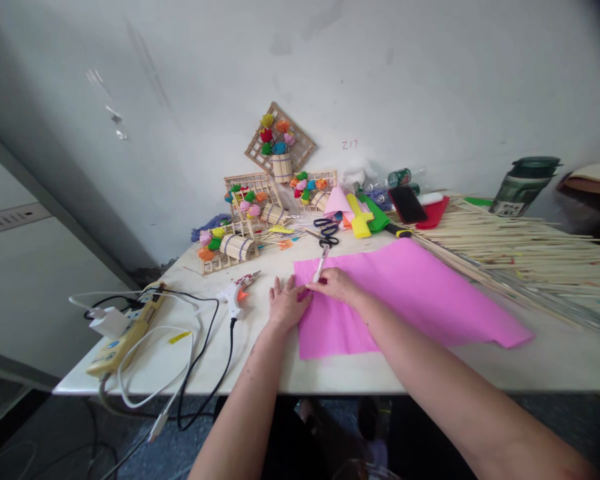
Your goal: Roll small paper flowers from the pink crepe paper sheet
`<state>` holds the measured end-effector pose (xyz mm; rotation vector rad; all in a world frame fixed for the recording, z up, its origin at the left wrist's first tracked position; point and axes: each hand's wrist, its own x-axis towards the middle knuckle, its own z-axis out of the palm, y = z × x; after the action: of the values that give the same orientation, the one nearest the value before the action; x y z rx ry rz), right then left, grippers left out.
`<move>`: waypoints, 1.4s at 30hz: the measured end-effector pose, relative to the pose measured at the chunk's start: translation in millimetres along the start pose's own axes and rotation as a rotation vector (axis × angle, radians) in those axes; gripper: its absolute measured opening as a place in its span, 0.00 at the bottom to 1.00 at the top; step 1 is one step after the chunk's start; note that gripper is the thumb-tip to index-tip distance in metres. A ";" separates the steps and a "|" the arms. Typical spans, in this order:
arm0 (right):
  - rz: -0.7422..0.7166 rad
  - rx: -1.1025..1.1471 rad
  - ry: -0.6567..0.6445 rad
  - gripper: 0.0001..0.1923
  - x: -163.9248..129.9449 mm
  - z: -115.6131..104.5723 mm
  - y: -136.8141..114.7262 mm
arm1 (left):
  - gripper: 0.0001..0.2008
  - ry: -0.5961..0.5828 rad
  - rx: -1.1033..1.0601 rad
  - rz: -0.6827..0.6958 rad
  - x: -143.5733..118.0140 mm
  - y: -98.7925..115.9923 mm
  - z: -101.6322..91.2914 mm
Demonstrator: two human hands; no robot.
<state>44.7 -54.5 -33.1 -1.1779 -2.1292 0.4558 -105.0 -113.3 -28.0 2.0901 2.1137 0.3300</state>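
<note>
A large pink sheet of paper [405, 293], slightly creased, lies across the table with its right end lifting a little. My left hand [287, 305] rests at the sheet's left edge, fingers spread, partly on the table. In my right hand [339, 287] a slim whitish pen [321, 264] is gripped, its lower end near the paper close to the left edge. The pen's exact tip is hard to make out. Black-handled scissors [326, 230] lie just beyond the sheet.
A hot glue gun [235, 297] and a power strip [130, 333] with loose cables sit on the left. Lattice panels with paper flowers [280, 143] stand at the back. Thin wooden sticks [525, 250], a phone [407, 204] and a green bottle [525, 187] are on the right.
</note>
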 end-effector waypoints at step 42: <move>0.042 0.237 0.014 0.13 2.0 4.4 5.4 | 0.21 0.016 -0.087 -0.015 1.1 -0.9 0.5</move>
<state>44.2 -49.9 -38.6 -1.0877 -1.9791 0.6959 -105.8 -112.2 -28.6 2.0290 2.0833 0.4294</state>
